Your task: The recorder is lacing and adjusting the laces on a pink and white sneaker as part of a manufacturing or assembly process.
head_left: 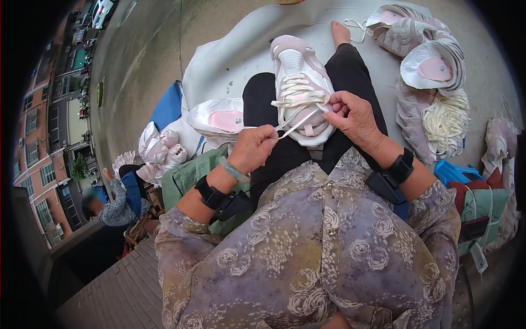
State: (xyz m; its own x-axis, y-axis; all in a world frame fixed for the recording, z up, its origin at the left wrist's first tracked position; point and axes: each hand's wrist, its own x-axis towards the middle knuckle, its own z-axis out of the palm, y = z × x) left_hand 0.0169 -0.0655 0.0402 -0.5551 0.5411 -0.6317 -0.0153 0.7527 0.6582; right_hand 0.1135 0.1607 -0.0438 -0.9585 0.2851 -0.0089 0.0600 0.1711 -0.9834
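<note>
One pink and white sneaker (300, 88) is sitting on the person's lap, toe pointing away, and it is being laced. Several crossings of flat cream lace (296, 100) are already lying across the upper eyelets nearer the toe, so I'd judge the lacing roughly halfway along; the rows nearest the ankle opening are looking bare, and nothing is tied yet. The left hand (252, 148) is pinching one free end of the lace between thumb and curled fingers, drawing it out taut and slanting from the shoe. The right hand (356, 118) is resting against the shoe's right side by the eyelets, its fingers bunched narrowly around the lace there; whether it is also gripping the other end I cannot tell.

Plenty seems left beyond this one shoe. Unlaced sneakers (422, 49) of the same kind are lying stacked well off to the right on the pale ground sheet (230, 60), one showing its pink insole, with a loose bundle of cream laces (445, 120) heaped just beside them. Another unlaced shoe (216, 118) is lying near the left knee, insole up. As for containers, I'm not seeing any proper bin or box; white crumpled bags (161, 148) are sitting at the left, contents hidden. Another person (112, 205) is bending over work farther left.
</note>
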